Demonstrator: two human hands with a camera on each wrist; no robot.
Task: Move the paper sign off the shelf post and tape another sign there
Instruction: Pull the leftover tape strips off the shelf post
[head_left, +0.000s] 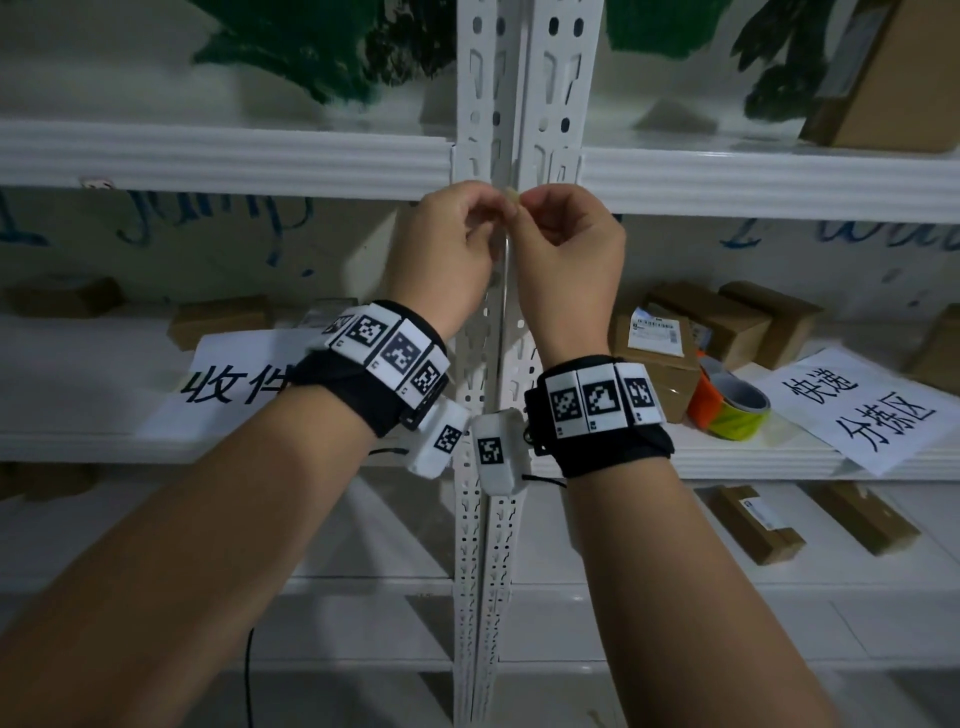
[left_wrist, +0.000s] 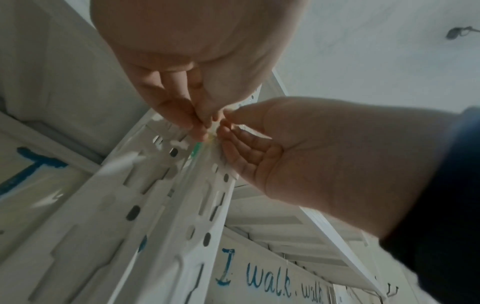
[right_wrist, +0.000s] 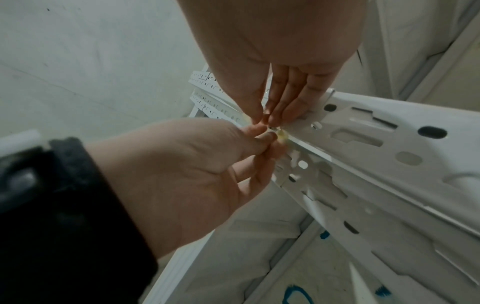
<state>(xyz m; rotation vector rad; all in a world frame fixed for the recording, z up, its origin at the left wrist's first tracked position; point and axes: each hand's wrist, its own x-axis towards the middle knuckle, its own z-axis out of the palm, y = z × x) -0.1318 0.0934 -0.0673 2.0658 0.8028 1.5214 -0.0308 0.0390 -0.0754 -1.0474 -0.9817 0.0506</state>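
Both hands are raised against the white perforated shelf post (head_left: 550, 78), where it meets a shelf rail. My left hand (head_left: 493, 201) and right hand (head_left: 525, 201) meet fingertip to fingertip and pinch a small yellowish scrap of tape (head_left: 511, 196) between them. The left wrist view shows the tape scrap (left_wrist: 211, 139) at the post's edge, and the right wrist view shows the tape scrap (right_wrist: 281, 135) next to the left thumb. No paper hangs on the post. One paper sign (head_left: 228, 384) lies on the shelf to the left, partly hidden by my left wrist. Another sign (head_left: 862, 410) lies on the right.
An orange tape roll (head_left: 702, 395) and a yellow-green one (head_left: 737, 410) sit on the right shelf beside the sign. Cardboard boxes (head_left: 660, 343) stand behind them, and more lie on the left shelf, the lower shelf and the top right. A painted wall is behind.
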